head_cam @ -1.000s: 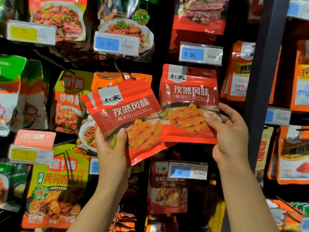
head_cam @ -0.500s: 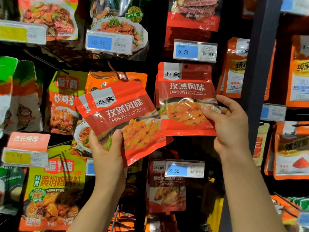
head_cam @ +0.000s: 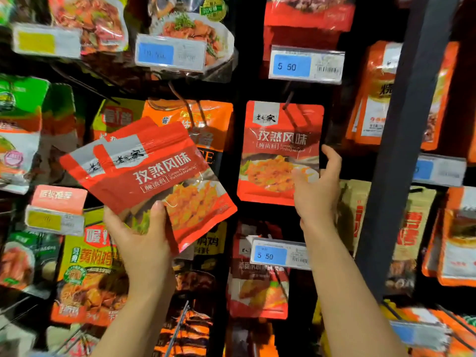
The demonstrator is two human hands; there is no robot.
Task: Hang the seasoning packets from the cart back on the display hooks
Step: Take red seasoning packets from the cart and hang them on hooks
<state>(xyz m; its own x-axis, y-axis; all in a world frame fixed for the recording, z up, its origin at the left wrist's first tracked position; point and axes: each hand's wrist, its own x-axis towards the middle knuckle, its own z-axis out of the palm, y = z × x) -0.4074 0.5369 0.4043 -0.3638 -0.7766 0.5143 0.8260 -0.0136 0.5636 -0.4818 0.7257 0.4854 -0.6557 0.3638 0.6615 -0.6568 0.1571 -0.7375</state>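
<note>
My left hand grips two red seasoning packets by their lower edge, fanned and tilted to the left, in front of the display. A matching red packet hangs upright on a metal display hook to the right. At that packet's lower right corner is my right hand, thumb on the front and fingers round the right edge. The hook's wire passes through the packet's top.
A 5.50 price tag sits above the hook and another below it. Orange, green and yellow sauce packets crowd the neighbouring hooks. A dark upright post stands just right of my right hand.
The hung packet now sits flatter and further back on its hook. My left hand's packets have tilted more and fanned apart, showing two.
</note>
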